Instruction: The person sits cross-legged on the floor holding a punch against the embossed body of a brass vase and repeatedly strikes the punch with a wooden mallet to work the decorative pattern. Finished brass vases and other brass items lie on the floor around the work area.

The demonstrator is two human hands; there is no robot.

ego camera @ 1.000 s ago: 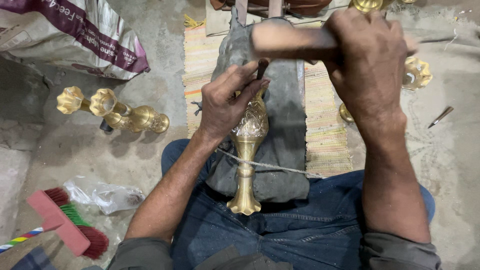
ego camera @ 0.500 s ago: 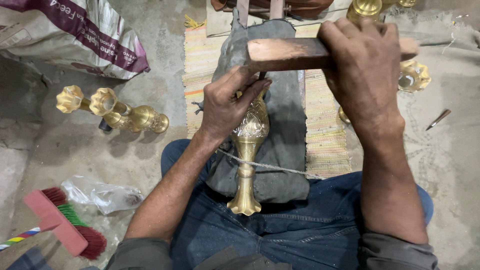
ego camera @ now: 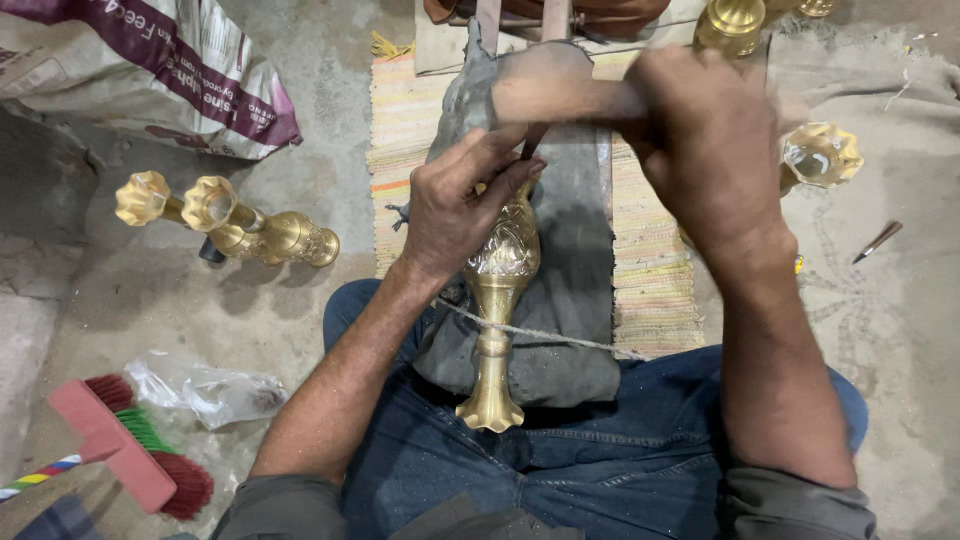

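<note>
A seated person's lap, in blue jeans, supports a grey padded block (ego camera: pixel 570 300) lying over a striped woven mat (ego camera: pixel 650 290) on the concrete floor. A brass vase (ego camera: pixel 497 290) lies lengthwise on the block, tied down by a thin cord (ego camera: pixel 560 338). The right hand (ego camera: pixel 710 150), fingers closed, grips a blurred wooden mallet (ego camera: pixel 560 90) above it. The left hand (ego camera: pixel 455 205) pinches a thin chisel (ego camera: pixel 530 145) against the vase's engraved body. Two more brass vases (ego camera: pixel 240 225) lie on the floor at left.
</note>
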